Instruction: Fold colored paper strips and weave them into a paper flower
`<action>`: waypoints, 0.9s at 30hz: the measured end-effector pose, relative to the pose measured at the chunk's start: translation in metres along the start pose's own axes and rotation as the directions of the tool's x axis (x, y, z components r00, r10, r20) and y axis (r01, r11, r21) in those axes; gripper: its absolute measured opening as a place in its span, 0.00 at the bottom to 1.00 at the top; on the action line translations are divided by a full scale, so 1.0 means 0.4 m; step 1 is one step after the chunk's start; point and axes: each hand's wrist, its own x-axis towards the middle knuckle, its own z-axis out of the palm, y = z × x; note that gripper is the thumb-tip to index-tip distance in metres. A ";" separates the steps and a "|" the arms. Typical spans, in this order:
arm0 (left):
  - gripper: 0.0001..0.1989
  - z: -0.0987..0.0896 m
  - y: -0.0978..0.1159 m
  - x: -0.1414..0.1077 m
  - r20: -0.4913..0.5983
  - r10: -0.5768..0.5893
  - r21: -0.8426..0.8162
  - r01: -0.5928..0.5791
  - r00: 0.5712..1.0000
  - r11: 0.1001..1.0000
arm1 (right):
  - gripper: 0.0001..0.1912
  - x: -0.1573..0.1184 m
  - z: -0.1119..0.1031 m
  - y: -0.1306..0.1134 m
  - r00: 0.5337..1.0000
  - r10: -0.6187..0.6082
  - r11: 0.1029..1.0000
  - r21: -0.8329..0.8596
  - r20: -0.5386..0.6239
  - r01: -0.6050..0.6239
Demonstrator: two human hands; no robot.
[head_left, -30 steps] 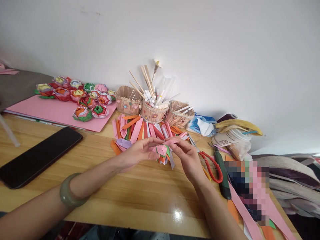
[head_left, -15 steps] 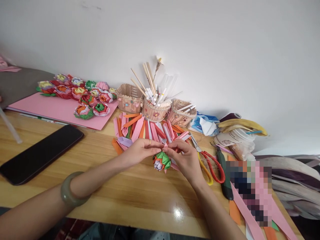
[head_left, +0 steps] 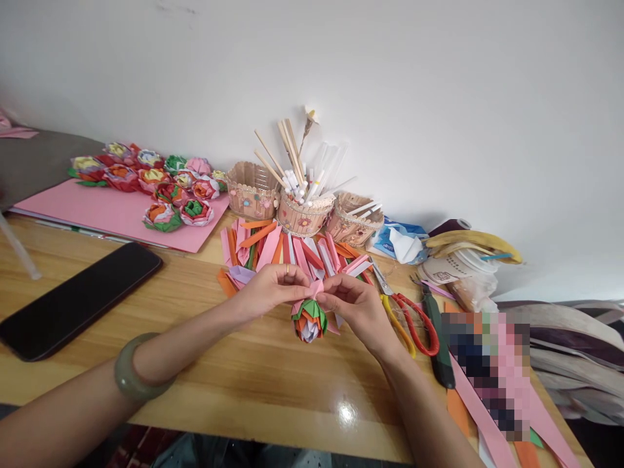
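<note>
A folded paper flower (head_left: 311,323) in green, orange and white hangs just above the table between my two hands. At its top sits a folded pink paper petal (head_left: 316,287). My left hand (head_left: 268,290) pinches the petal's left side between thumb and fingers. From the other side my right hand (head_left: 355,307) is closed on the same pink petal, thumb near the green layer. Fingertips partly hide where petal and flower meet. Behind the hands lie many folded paper strips (head_left: 268,250) in pink, orange, red and white.
Finished paper flowers (head_left: 197,212) rest on pink paper sheets (head_left: 97,208) at back left, with a black phone (head_left: 80,300) in front. Three decorated baskets (head_left: 305,214) stand by the wall. Scissors (head_left: 423,325), a green-handled tool (head_left: 437,341), a cup (head_left: 451,266) and a banana (head_left: 480,242) are right.
The flower has turned and shifted slightly left and down, showing more of its white centre. More of the pink petal shows between my fingertips, and my left fingers are more curled.
</note>
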 end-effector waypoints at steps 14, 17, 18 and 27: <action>0.10 0.004 0.002 -0.009 0.053 0.052 0.034 -0.054 0.997 0.998 | 0.08 -0.005 0.005 0.000 1.000 -0.018 0.999 -0.035 -0.011 0.017; 0.09 0.008 -0.003 -0.011 0.022 0.079 0.085 -0.081 0.997 0.993 | 0.07 -0.004 0.006 0.005 0.997 -0.070 0.980 -0.186 -0.030 0.063; 0.08 0.009 -0.006 -0.012 0.017 0.083 0.105 -0.085 0.996 0.991 | 0.07 -0.005 0.006 0.006 0.995 -0.095 0.962 -0.260 -0.034 0.083; 0.04 0.003 -0.008 -0.008 0.005 0.075 0.127 -0.075 0.997 0.989 | 0.07 -0.023 0.009 0.013 0.875 -0.478 0.583 -0.719 0.071 0.377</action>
